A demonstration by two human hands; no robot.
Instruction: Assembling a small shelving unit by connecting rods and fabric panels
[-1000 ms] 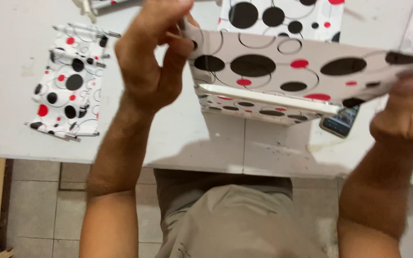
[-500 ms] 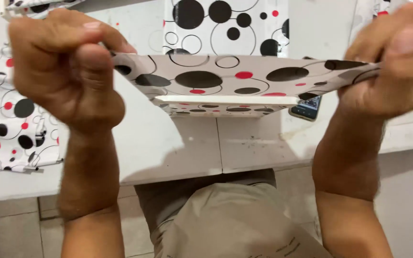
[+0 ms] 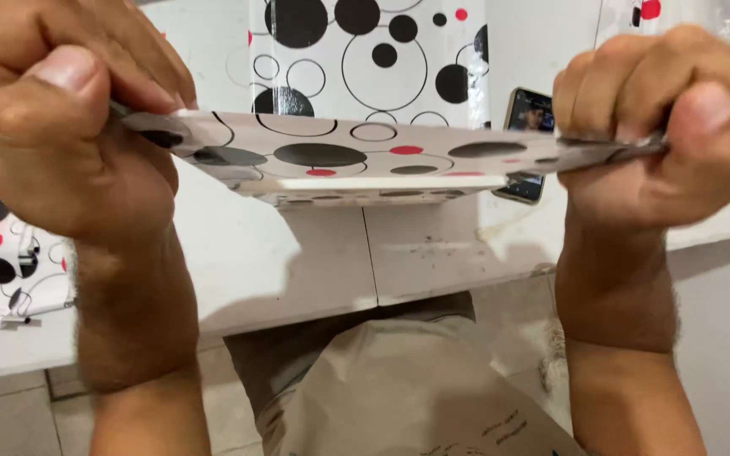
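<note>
left hand (image 3: 61, 135) pinching spotted sheet (image 3: 340, 156) | right hand (image 3: 669, 127) clamped on its far end | sheet now nearer, flatter than before; phone (image 3: 527, 127) behind right fingers

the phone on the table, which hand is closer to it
Right. The right hand sits just beside the phone, gripping the dotted sheet; the left hand grips the sheet's far end.

The left hand (image 3: 61, 127) has come off the spotted sheet's (image 3: 340, 156) top edge to pinch its left end, matching the right hand (image 3: 661, 127). Between them the sheet now lies flatter, nearly edge-on and closer.
</note>
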